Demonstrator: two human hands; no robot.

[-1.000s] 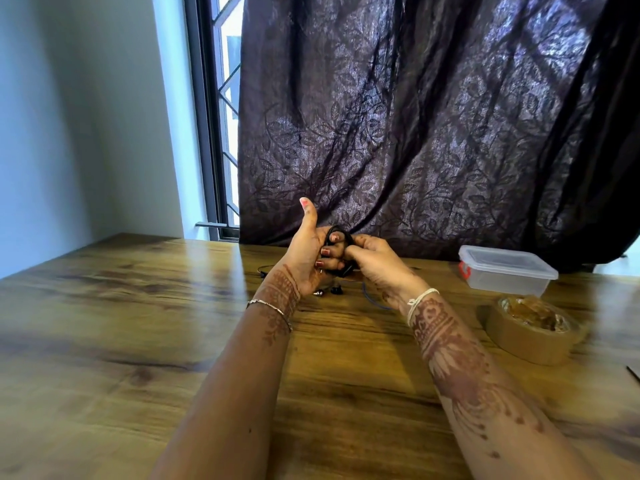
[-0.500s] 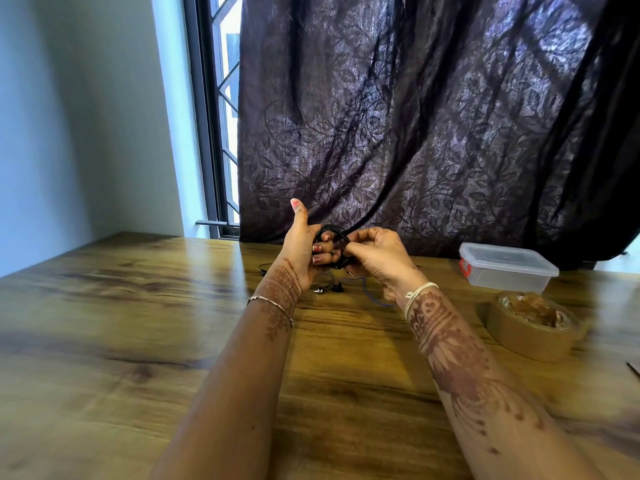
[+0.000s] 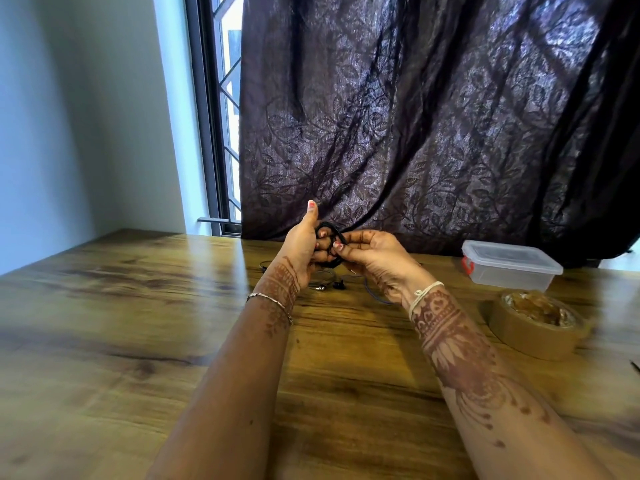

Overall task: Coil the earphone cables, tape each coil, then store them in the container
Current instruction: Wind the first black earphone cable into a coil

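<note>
A black earphone cable coil (image 3: 333, 229) is held above the wooden table (image 3: 104, 306) between both hands. My left hand (image 3: 304, 247) grips the coil with curled fingers, thumb pointing up. My right hand (image 3: 367, 252) pinches the coil's right side with its fingertips. On the table under the hands lie other earphones (image 3: 329, 287) with small earbuds and a blue cable (image 3: 372, 296), partly hidden by my wrists. A clear lidded plastic container (image 3: 509, 265) stands at the right. In front of it lies a brown tape roll (image 3: 533, 323).
A dark patterned curtain (image 3: 433, 116) hangs along the table's far edge, with a barred window (image 3: 225, 116) to its left. A thin dark object (image 3: 635, 365) shows at the right edge of the frame.
Both hands have stayed together on the coil, shifting slightly as the right fingers work along the cable. The other things on the table have not moved.
</note>
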